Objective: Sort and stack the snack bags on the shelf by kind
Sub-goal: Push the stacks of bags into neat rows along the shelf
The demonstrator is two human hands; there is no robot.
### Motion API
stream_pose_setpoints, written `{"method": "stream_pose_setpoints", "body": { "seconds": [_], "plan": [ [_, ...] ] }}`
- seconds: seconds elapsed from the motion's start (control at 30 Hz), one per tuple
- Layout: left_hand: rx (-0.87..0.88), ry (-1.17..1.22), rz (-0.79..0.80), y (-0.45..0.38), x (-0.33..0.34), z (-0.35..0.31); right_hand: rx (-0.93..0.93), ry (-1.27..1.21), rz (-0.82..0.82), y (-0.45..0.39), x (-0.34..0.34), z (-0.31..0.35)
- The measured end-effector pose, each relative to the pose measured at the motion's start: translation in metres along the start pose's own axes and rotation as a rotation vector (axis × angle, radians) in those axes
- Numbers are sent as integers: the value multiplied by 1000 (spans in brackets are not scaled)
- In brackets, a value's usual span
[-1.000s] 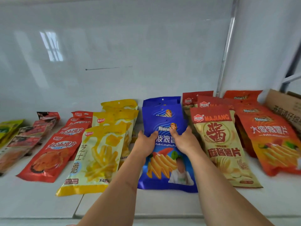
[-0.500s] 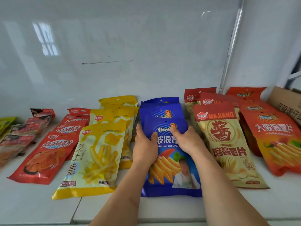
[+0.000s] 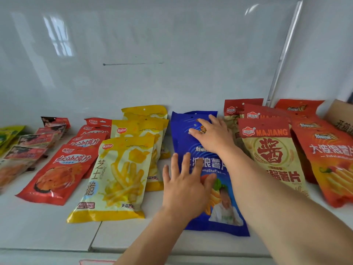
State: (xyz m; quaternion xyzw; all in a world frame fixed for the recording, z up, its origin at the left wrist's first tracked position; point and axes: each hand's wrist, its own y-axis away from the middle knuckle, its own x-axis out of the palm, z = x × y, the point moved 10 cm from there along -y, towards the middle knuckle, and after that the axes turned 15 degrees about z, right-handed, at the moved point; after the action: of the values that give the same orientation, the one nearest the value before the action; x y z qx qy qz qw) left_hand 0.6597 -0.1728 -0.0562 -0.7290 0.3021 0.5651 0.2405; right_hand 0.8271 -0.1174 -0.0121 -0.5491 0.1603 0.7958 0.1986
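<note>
Blue snack bag stack (image 3: 208,169) lying flat on the white shelf (image 3: 47,232), centre of the row, foot toward the front edge. Left hand (image 3: 186,186) laid palm-down on the lower half of the top blue bag, fingers (image 3: 186,163) spread wide and gripping nothing; right hand (image 3: 214,136) flat on the upper half, fingers (image 3: 196,133) extended and slightly apart, likewise holding nothing. Judged purpose of both flat palms: pressing air out and squaring the bags so the stack lies low and does not slide (glossy film, likely slippery bag on bag). Top blue bag: deep blue, white lettering across the middle, chip picture and a printed figure near the foot, hang hole at the top edge; a further blue edge showing behind it, so more than one bag in the stack. Just left of the blue stack: yellow cheese-stick bags (image 3: 118,178), overlapped in a stepped row. Left of those: red bags (image 3: 59,175), then smaller dark-red packs (image 3: 34,140) and a green pack (image 3: 7,134) at the far end. Just right of the blue stack: beige bags with red tops marked MAJIANG (image 3: 271,153), then orange-red bags (image 3: 330,159), with a cardboard box (image 3: 340,115) behind. Kinds appear already grouped; sorting judged nearly complete.
</note>
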Motion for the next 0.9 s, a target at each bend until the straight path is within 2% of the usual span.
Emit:
{"method": "stream_pose_setpoints", "body": {
  "seconds": [0.07,0.1,0.23,0.4,0.57,0.73,0.83,0.9],
  "plan": [
    [-26,40,141,-5,17,7,7,22,30,-6,6,0],
    [-33,54,155,-6,17,9,10,28,45,-8,9,0],
    [-18,112,194,-17,33,16,38,-1,123,-17,20,-1],
    [63,-25,179,-27,52,15,52,-130,212,-21,33,-8],
    [89,-107,238,-28,56,13,55,-280,263,-17,37,-11],
    [-13,179,146,-13,28,13,-17,-493,212,-3,20,-13],
    [-27,180,132,-16,30,18,-13,-589,132,19,3,-23],
    [-38,72,124,-20,31,19,-6,-639,74,36,1,-32]
  ]
}}
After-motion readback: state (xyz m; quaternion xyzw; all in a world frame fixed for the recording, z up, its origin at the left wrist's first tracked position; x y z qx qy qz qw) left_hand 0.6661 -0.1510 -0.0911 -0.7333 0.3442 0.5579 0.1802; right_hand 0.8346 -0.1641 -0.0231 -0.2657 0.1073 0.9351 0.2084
